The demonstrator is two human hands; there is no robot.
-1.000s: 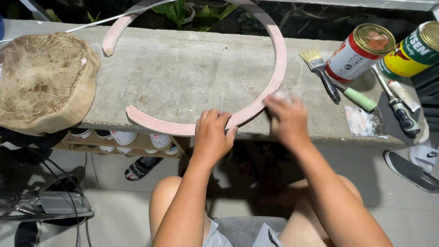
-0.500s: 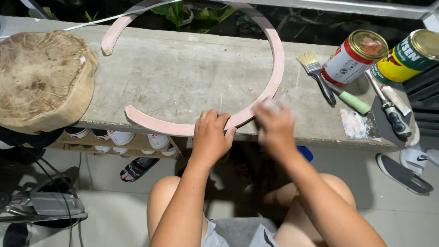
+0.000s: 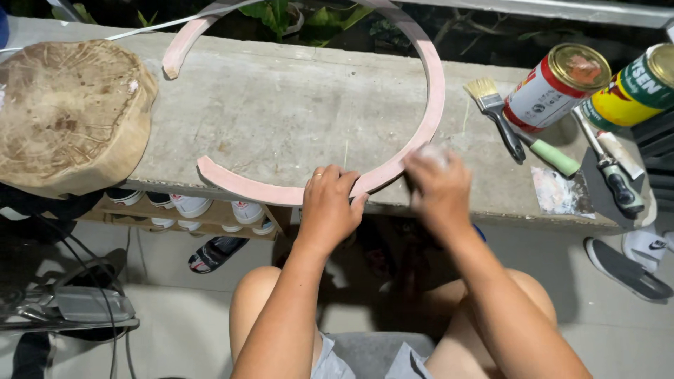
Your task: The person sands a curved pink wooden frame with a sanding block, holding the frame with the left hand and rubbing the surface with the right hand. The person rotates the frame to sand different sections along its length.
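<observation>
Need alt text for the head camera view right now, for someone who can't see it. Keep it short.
A seated person's left hand presses a pink curved wooden ring piece onto a concrete ledge, while the blurred right hand rubs its edge with something pale. A tree-stump slab lies at left; a paintbrush, two tins and a scraper at right.

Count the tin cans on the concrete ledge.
2. A red-and-white can lies tilted beside the paintbrush; a yellow-and-green can lies right of it, at the frame edge. More could be out of view.
</observation>
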